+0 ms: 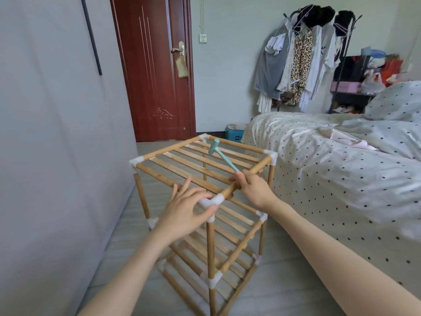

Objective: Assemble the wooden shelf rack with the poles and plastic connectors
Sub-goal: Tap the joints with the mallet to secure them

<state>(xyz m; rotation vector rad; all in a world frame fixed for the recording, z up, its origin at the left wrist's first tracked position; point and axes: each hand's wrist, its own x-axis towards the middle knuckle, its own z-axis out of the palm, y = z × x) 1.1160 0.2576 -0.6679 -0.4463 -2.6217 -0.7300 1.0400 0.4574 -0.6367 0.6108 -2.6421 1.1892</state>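
A three-tier wooden shelf rack [159, 173] stands on the floor in front of me, its poles joined by white plastic connectors. My left hand [184, 210] rests on the near top corner connector [210, 201], thumb under it and fingers spread over the front pole and slats. My right hand [252, 188] grips the handle of a small teal plastic hammer [222, 155], whose head hovers over the top slats near the far side. The right hand sits just above the top right side pole.
A grey wall [57, 133] runs close on the left. A bed with a dotted cover [341, 167] stands close on the right. A dark red door [155, 69] and a coat rack with clothes [303, 60] are at the back. Tiled floor surrounds the rack.
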